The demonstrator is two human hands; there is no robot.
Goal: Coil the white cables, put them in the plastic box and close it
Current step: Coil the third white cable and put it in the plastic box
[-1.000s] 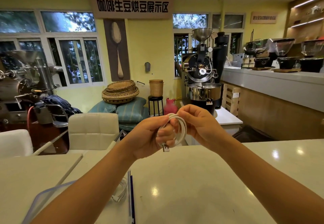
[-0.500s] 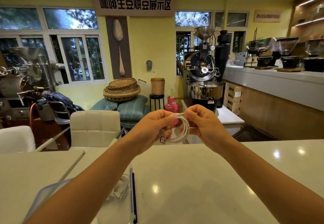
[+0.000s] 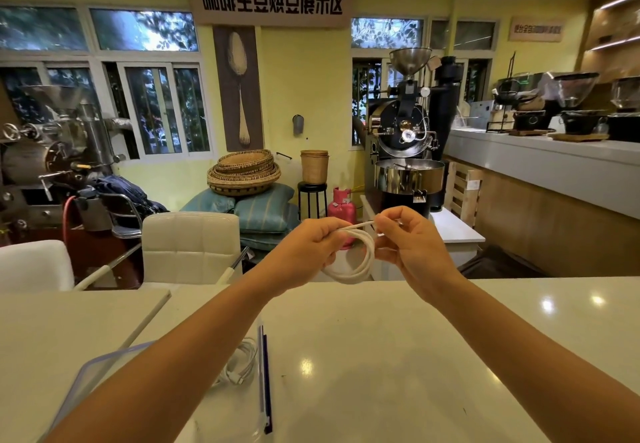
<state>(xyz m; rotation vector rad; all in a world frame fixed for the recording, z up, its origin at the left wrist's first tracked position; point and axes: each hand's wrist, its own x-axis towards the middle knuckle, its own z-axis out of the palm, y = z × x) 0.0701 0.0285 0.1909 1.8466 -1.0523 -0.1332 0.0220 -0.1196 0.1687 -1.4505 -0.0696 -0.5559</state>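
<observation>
A white cable (image 3: 360,262), wound into a small coil, hangs in the air above the far edge of the white table (image 3: 381,356). My left hand (image 3: 308,252) grips the coil's left side. My right hand (image 3: 412,245) pinches the cable's loose end at the coil's upper right, and a short straight stretch runs between the two hands. A second white cable (image 3: 240,364) lies coiled inside the clear plastic box (image 3: 266,373) with a blue rim, under my left forearm. The box lid (image 3: 86,383) lies flat at the box's left, partly hidden by my arm.
White chairs (image 3: 190,245) stand behind the table. A grey counter (image 3: 540,169) with coffee gear runs along the right. Roasting machines (image 3: 405,151), baskets and a pink gas cylinder (image 3: 341,208) stand further back.
My hands have risen and drawn a little apart. The USB plug that hung below my left hand is out of sight, and my right hand now pulls the cable end taut across the coil's top.
</observation>
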